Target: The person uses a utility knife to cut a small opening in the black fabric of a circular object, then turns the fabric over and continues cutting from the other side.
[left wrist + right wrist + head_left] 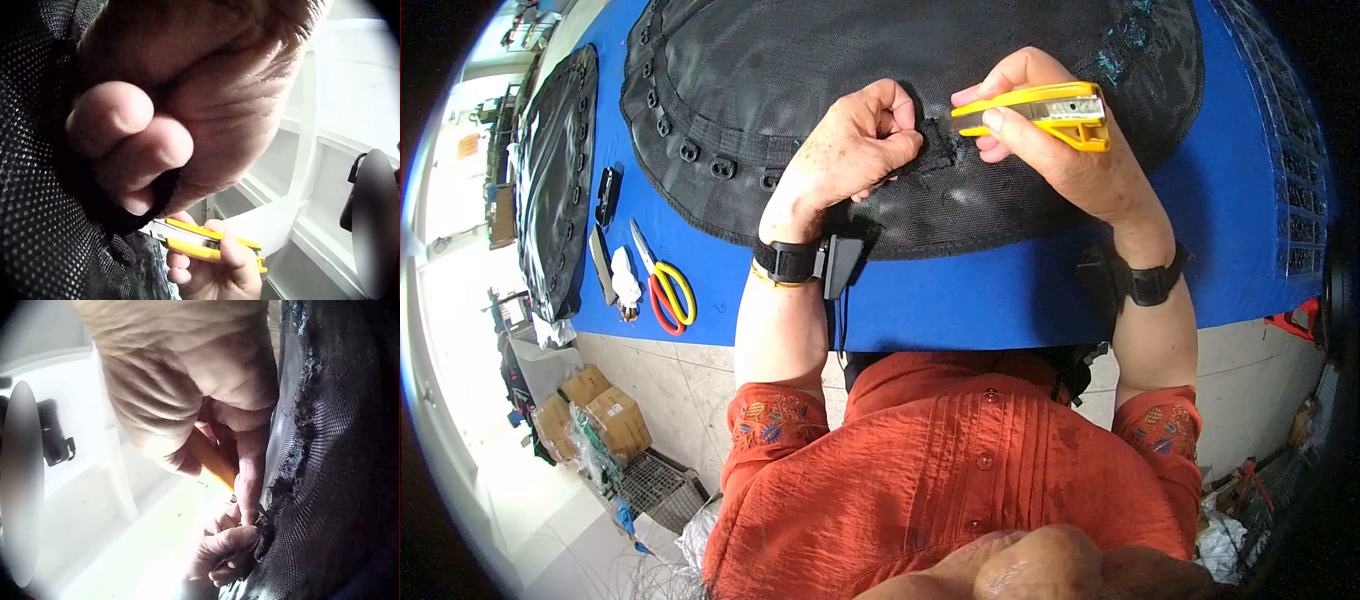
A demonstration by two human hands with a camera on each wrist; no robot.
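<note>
Blue table (720, 295) bears scissors (662, 290) at its near edge, then black mesh (800, 60), whose torn-looking strip (935, 160) the left hand (840, 150) pinches. Just beside those fingertips point the yellow snips (1050, 93), gripped in the right hand (1065, 165), so a slip or a sudden give could nick finger or mesh; beyond the mesh's right rim, open blue gives that arm room to draw back.

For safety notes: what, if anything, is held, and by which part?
Right hand holds the yellow snips by their handles; left hand pinches black fabric, exact spot hidden.
</note>
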